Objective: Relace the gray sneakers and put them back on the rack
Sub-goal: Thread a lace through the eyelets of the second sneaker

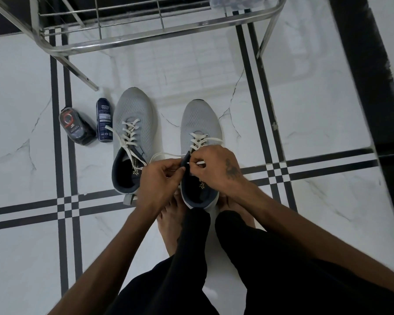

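Two gray mesh sneakers with navy lining stand side by side on the white floor, toes pointing away from me. The left sneaker (133,123) is laced with a white lace, its ends lying loose. At the tongue of the right sneaker (199,123), my left hand (159,180) pinches the white lace (166,154), which loops out to the left. My right hand (216,169) pinches the lace's other end by the top eyelets. The metal shoe rack (146,39) stands just beyond the shoes.
A dark blue cleaner bottle (104,120) and a black shoe-care pack (76,126) lie left of the left sneaker. My bare feet (171,221) and dark trousers are right behind the shoes. A black door frame (369,71) runs along the right.
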`<state>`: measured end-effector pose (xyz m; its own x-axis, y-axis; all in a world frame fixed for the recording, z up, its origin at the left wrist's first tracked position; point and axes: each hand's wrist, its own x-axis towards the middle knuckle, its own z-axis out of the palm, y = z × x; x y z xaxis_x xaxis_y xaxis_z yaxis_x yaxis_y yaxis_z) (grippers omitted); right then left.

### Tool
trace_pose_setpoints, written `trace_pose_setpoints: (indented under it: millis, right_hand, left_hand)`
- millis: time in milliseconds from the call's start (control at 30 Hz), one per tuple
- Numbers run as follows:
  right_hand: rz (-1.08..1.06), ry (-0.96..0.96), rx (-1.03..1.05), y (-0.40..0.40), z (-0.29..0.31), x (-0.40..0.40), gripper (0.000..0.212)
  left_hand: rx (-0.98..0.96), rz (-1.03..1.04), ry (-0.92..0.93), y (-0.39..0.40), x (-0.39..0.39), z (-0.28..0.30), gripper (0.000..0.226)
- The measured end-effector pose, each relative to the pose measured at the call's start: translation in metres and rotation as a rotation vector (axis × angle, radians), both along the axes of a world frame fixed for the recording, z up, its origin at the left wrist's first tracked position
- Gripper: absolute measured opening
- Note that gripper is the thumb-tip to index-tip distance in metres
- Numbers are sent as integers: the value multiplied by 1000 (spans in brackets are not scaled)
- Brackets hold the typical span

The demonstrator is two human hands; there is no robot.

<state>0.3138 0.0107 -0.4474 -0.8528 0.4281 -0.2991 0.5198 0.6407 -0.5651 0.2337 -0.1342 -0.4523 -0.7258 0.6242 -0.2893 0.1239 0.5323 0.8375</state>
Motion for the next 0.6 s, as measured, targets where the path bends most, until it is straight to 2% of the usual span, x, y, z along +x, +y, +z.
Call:
trace_pose_setpoints:
  millis: [200,300,400,533,600]
  right_hand:
    - [18,-2,-7,2,-4,2,16]
    - [-62,8,-45,-1,-5,2,14]
    - [-87,7,-34,-4,-6,0,13]
    - [19,19,87,-4,-6,-1,19]
    - [54,36,81,-3,-8,-2,22]
  left_hand:
    - [60,204,-336,3,0,0,16]
    - [86,232,-424,1,-2,1,13]
    - [90,195,-387,0,-4,0,10]
    - [84,42,-179,-1,-3,-6,8]
    - [84,60,-183,-1,-3,-7,12]
